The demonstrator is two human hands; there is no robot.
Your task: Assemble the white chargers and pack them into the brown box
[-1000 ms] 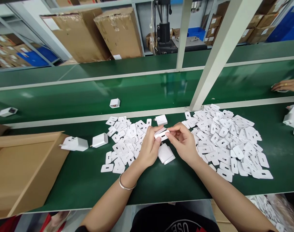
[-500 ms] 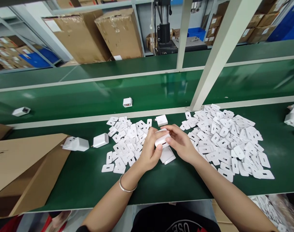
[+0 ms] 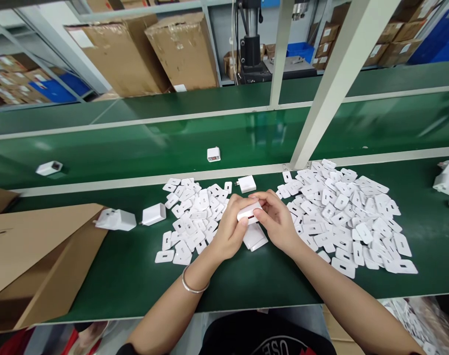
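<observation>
Both hands meet over the bench around a white charger [image 3: 248, 212] with a dark slot in the side facing me. My left hand [image 3: 229, 229] grips its left side, thumb at the front. On the opposite side, my right hand [image 3: 278, 219] pinches it with thumb and fingertips. Just below lie white pieces [image 3: 255, 237], partly covered by the hands. Flat white slotted plates form a left pile [image 3: 194, 214] and a larger right pile [image 3: 342, 212]. Beyond my fingers lies another white charger [image 3: 247, 184], its prongs pointing left.
An open cardboard box [image 3: 65, 266] stands at the left. Near it are a standing charger [image 3: 154, 214] and a wrapped white piece [image 3: 116, 220]. Chargers [image 3: 213, 154] ride on the green belt [image 3: 143, 153] behind the bench. A slanted post [image 3: 331, 88] rises beyond the right pile.
The chargers on the belt have shifted to the right. My hands stay in nearly the same place, with the held charger tipped slightly.
</observation>
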